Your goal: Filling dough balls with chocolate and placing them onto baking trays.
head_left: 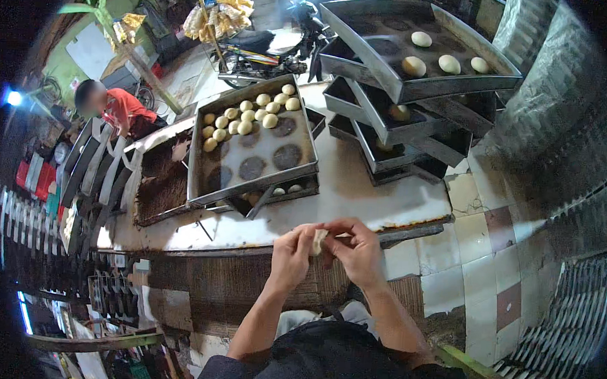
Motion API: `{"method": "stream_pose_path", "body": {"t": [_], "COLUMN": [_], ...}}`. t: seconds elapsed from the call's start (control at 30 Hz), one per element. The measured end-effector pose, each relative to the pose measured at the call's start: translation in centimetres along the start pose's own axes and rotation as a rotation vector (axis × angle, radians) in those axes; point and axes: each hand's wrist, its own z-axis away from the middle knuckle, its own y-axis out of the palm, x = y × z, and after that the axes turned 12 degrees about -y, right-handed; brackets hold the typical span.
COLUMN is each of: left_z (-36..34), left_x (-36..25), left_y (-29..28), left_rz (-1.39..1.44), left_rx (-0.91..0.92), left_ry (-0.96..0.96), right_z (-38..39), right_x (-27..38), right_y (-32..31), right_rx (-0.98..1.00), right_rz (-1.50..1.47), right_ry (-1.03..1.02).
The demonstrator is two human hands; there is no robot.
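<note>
In the head view, the black shirt [337,360] of the person at work lay nearest the camera, with light-coloured legwear [298,321] showing just beyond it. Both bare forearms reached forward from the lower edge. The left hand [293,248] and the right hand [357,254] met at the near edge of a worn, pale-topped table [344,191], and between their fingertips was a small piece of pale dough [319,240]. Both hands gripped it, thumbs and fingers pinched around it from the 2 sides; its exact shape was partly hidden by the fingers.

Beyond the left hand stood a square metal baking tray [253,182], with round, pale dough balls [246,116] gathered toward its far and left sides, and dark round patches on its bare floor. It rested on another tray set at an angle. Left of it was a shallow box of brown filling [160,186]. To the right rose a crisscrossed stack of metal trays [404,136], the top tray carrying 4 dough balls. Farther off were a co-worker in a red shirt [127,107] and a parked motorcycle [265,52].
</note>
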Motion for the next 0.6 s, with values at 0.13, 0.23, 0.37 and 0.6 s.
{"method": "stream_pose_path", "body": {"t": [0.13, 0.23, 0.37, 0.6], "left_z": [-1.3, -3.0, -5.0, -8.3], "left_x": [-1.4, -0.9, 0.3, -1.9], "left_y": [1.7, -0.3, -5.3, -12.8], "left_rz": [-0.264, -0.328, -0.149, 0.241], "left_rx": [-0.062, -0.155, -0.188, 0.210], "left_ry": [0.313, 0.292, -0.127, -0.256], "right_z": [-3.1, -5.1, -7.4, -12.1], "right_x": [-1.4, -2.4, -3.8, -5.9], "right_y": [-2.5, -0.7, 3.2, 8.2], "right_rx": [0.031, 0.145, 0.267, 0.252], "right_rz": [-0.079, -0.064, 0.057, 0.018], "right_ry": [0.071, 0.029, -0.007, -0.017]}}
